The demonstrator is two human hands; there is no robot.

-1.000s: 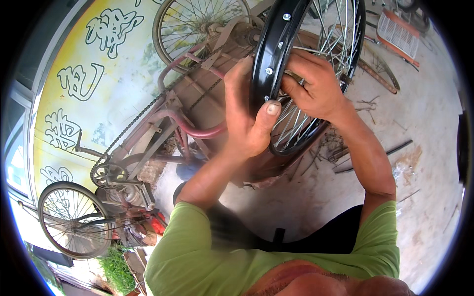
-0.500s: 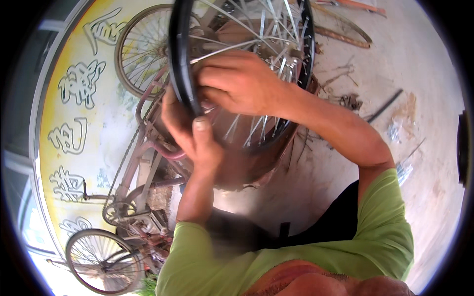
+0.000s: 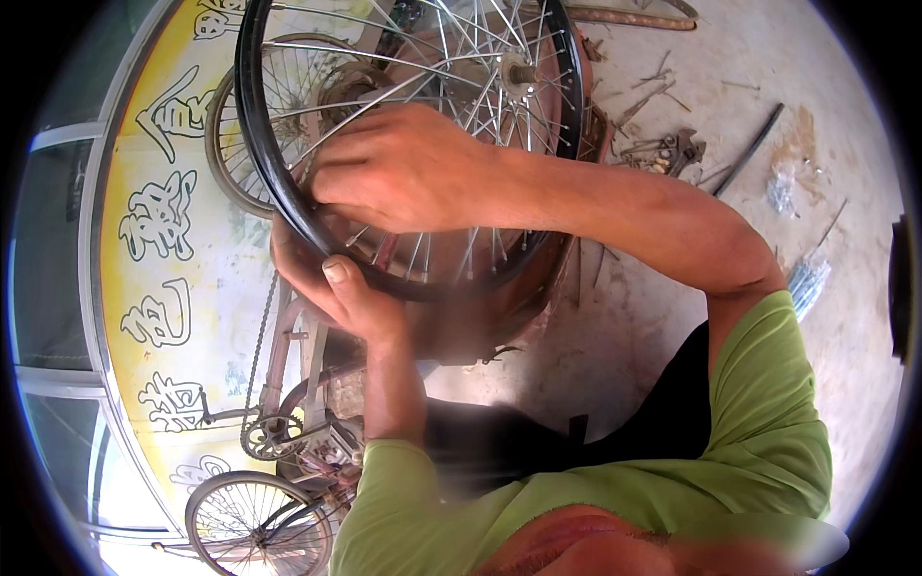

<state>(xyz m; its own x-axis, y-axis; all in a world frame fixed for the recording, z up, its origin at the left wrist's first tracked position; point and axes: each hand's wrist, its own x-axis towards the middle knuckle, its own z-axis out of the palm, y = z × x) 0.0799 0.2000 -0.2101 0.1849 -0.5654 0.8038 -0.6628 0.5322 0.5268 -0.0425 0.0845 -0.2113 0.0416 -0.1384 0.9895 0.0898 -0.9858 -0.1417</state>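
A bicycle wheel with a black rim (image 3: 252, 106) and shiny spokes tilts in front of me, its threaded hub axle (image 3: 519, 75) facing up to the right. My left hand (image 3: 336, 293) is wrapped round the near left part of the rim, thumb on the outer side. Inside the rim, among the spokes, my right hand (image 3: 399, 168) has its fingers curled and pressed against the rim's inner edge. Its fingertips are hidden, so what they pinch does not show. A spoke runs close by those fingers.
Beneath the wheel is a reddish-brown surface (image 3: 490, 331). Left stands a rusty cycle with a chainring (image 3: 272, 437) and a spoked wheel (image 3: 259, 528), beside a yellow-and-white sign (image 3: 216, 336). On the floor at right lie a wrench (image 3: 687, 149), a black tube (image 3: 749, 149) and a plastic-wrapped bundle (image 3: 812, 283).
The wheel has shifted left and turned to show more of its face. Both hands have moved left with it; the left still grips the rim, and the right remains among the spokes.
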